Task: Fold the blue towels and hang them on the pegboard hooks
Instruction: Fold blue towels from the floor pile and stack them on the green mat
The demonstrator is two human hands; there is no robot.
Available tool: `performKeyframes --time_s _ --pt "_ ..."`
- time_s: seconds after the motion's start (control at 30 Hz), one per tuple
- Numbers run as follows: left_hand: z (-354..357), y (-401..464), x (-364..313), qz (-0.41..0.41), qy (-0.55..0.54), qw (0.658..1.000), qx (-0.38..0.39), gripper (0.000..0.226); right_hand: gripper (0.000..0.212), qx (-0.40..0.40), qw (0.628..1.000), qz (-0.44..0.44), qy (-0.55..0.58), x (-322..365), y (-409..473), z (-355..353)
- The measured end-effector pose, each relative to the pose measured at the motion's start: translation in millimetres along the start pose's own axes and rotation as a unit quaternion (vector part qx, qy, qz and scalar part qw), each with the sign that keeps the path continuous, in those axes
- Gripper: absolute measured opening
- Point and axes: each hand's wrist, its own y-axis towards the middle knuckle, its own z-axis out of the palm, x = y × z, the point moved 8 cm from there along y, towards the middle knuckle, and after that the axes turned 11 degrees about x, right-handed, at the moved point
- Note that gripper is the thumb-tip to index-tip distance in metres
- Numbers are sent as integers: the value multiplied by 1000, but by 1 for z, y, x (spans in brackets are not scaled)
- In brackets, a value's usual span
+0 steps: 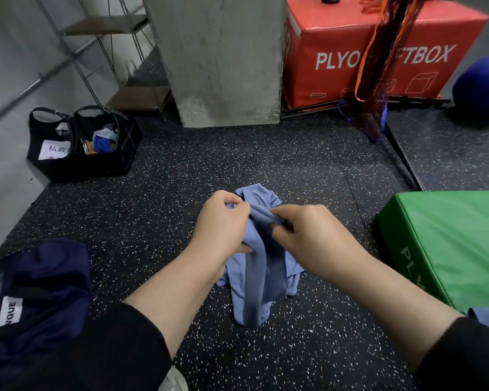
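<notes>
Both hands hold one blue towel in the air above the speckled floor: the left hand and right hand sit side by side, close together, each with fingers curled and pinching the top edge. The towel hangs bunched and crumpled below them, its long axis running down toward the person. To fold it, I judge the hands must draw apart along that edge.
</notes>
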Motion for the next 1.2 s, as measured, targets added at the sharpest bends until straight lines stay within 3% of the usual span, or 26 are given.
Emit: performKeyframes --time_s 0.13,0.23,0.33,0.43,0.53,0.67,0.77,0.87,0.97,1.07,1.2 --pt "5 -5 -4 40 9 999 -10 15 14 9 999 -14 43 4 0 8" --pt "14 -5 -3 33 -29 998 38 25 16 36 992 -11 123 -4 2 11" --pt "23 -9 -7 34 -92 991 89 38 33 35 986 6 160 -18 6 10" --pt "22 -11 -16 71 3 994 79 38 22 -26 992 49 111 -33 11 0" --pt "12 0 -13 80 100 991 48 33 20 -37 988 65 135 -41 14 -7" --pt "33 2 5 46 133 969 201 33 19 -17 974 23 223 -36 16 -17" --pt "34 3 10 44 138 969 199 34 14 35 968 0 250 -30 16 -21" --pt "36 0 6 66 69 976 197 26 5 15 989 -11 147 -21 13 -33" --pt "43 -3 13 41 -37 968 245 33 2 -40 988 -17 148 -18 11 -49" --pt "50 -9 28 11 -3 957 289 44 4 -66 974 0 215 -28 10 -62" --pt "49 -16 46 -30 55 946 317 42 11 -93 919 31 381 -46 3 -77"
